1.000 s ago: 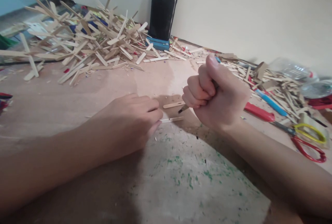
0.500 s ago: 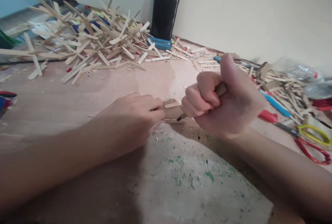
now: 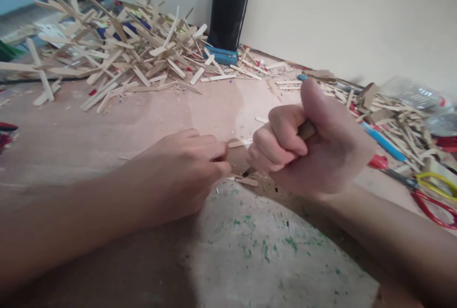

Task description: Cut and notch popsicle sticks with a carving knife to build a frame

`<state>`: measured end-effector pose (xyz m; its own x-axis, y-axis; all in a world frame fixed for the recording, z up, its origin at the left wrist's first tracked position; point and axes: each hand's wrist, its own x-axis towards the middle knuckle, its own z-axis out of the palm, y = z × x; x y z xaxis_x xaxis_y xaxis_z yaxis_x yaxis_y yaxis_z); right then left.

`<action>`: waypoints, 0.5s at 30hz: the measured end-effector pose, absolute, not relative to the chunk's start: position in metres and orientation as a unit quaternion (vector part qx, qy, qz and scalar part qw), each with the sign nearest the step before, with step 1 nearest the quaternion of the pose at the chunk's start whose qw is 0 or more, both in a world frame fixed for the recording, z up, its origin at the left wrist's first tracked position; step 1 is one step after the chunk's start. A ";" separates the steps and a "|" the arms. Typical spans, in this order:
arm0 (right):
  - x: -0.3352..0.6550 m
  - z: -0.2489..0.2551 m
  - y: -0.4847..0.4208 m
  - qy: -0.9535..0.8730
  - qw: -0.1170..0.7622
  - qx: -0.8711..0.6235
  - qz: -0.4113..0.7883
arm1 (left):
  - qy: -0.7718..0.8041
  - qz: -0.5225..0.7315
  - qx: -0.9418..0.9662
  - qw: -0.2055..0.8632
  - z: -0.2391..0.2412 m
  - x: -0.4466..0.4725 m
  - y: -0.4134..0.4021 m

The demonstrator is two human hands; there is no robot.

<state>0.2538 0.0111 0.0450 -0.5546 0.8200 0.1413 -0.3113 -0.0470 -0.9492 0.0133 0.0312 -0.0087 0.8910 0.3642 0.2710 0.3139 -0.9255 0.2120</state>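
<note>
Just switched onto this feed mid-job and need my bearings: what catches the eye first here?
Mid-table, the right hand is fisted around a wooden-handled tool, its tip down by a short stick piece at the left hand's fingertips. Behind, at the far left, sprawls a big heap of craft sticks. Red-and-yellow scissors lie at the right edge.

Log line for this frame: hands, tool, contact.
left hand: holds craft stick down | right hand: fist around knife, tip down at stick
</note>
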 end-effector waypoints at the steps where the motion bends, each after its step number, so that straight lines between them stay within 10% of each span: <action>1: 0.254 0.045 0.010 -0.561 0.404 -0.233 0.683 | 0.171 0.161 0.968 0.083 -0.009 0.013 0.031; 15: 0.248 0.047 0.012 -0.575 0.353 -0.221 0.704 | 0.159 0.104 0.977 0.092 0.008 0.017 0.033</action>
<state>0.2476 0.0118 0.0473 -0.6537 0.7509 0.0944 -0.2419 -0.0891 -0.9662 0.0166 0.0330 0.0084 0.9279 0.3292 0.1749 0.2907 -0.9327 0.2133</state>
